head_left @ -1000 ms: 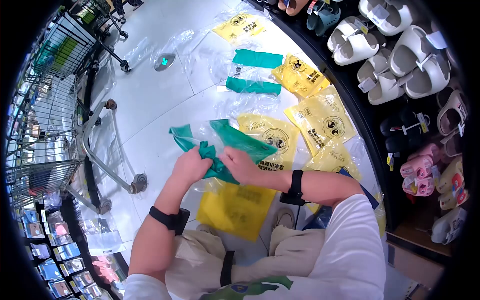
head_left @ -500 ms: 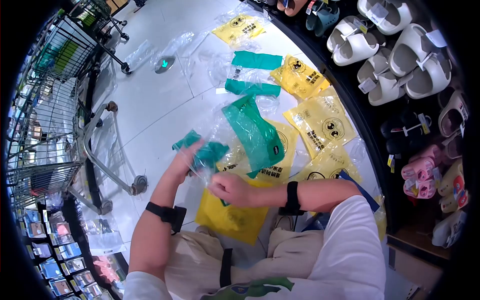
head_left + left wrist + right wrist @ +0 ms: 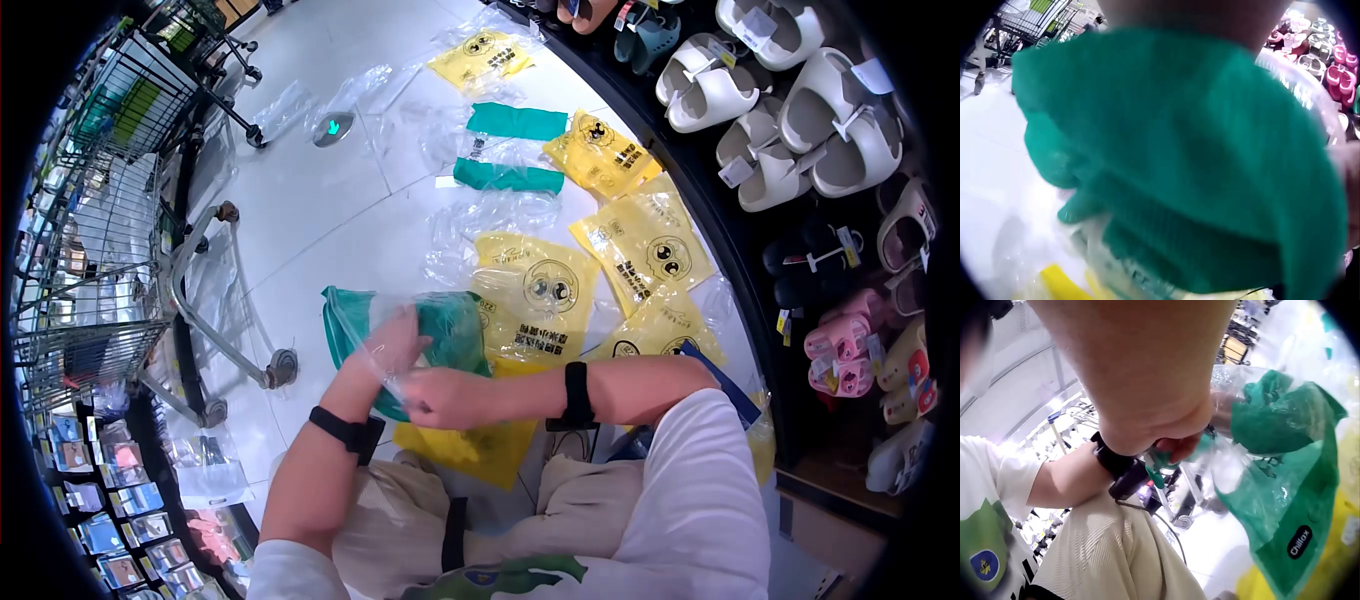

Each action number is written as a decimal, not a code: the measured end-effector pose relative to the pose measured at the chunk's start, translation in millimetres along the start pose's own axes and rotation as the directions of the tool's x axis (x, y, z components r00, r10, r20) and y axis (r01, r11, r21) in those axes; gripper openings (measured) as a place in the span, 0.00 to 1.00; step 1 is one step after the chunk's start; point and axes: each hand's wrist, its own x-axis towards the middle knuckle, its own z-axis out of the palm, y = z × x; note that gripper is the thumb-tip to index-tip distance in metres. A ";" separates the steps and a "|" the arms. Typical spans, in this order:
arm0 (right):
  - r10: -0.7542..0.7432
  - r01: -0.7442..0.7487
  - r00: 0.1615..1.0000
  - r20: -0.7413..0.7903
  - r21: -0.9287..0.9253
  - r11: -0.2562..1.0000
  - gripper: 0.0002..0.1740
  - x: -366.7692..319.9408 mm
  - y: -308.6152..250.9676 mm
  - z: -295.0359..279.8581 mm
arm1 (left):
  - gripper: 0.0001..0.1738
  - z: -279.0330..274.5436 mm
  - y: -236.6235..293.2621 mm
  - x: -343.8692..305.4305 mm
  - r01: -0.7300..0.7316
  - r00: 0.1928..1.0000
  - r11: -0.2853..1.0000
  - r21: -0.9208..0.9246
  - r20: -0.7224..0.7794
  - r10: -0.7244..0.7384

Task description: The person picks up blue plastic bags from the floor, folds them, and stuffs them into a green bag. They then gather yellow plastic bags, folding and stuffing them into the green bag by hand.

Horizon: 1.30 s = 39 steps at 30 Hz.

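A green and clear plastic bag [image 3: 350,325] with a black "Chillax" label [image 3: 1299,542] is between the two hands. My left hand [image 3: 397,342] reaches into it under clear film, blurred by motion. Bunched green material [image 3: 1272,422] surrounds that hand in the right wrist view and hides its fingers; whether they grip it I cannot tell. Green material [image 3: 1166,137] also fills most of the left wrist view. Close beside the left wrist, my right hand [image 3: 447,397] pinches the bag's edge with curled fingers [image 3: 1184,449].
Yellow printed bags [image 3: 545,290] lie on the floor in front and to the right. Two folded green pieces [image 3: 515,121] lie farther off amid loose clear film. Wire shopping carts [image 3: 100,230] stand at left; a rack of slippers [image 3: 715,95] lines the right.
The green bag has swung from the right down and left, under the hands. My left hand has moved into it; crumpled green material near that hand earlier is now within the bag's outline.
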 end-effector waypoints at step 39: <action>0.570 -0.771 0.505 -0.648 -0.635 -0.039 0.18 -28.8 326.6 -252.2 | 0.22 -82.8 -65.4 -108.1 0.484 0.572 0.570 -0.665 -0.252 -0.780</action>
